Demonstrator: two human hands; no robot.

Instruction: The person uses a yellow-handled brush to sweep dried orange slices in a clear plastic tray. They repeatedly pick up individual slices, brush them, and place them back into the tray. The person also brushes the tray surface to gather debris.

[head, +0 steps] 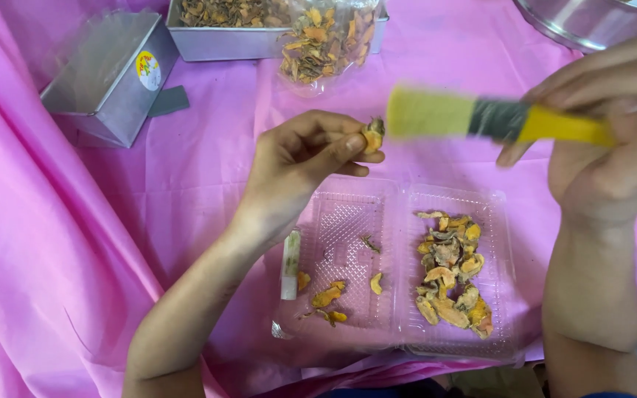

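While the left hand [300, 158] is pinching one dried orange slice [372, 137], the right hand [606, 133] is bringing a yellow brush [481, 118] to it.

Left grip is pressing thumb and fingertips together on the slice, holding it above the clear clamshell tray [399, 332] on the pink-covered surface [60, 243]. Right grip is wrapping closed round the brush handle; it's blurring mid-stroke. I'd say keep strokes light, turning the piece so every side gets cleaned, and work over the tray so bits are dropping in with the piled slices [451, 276].
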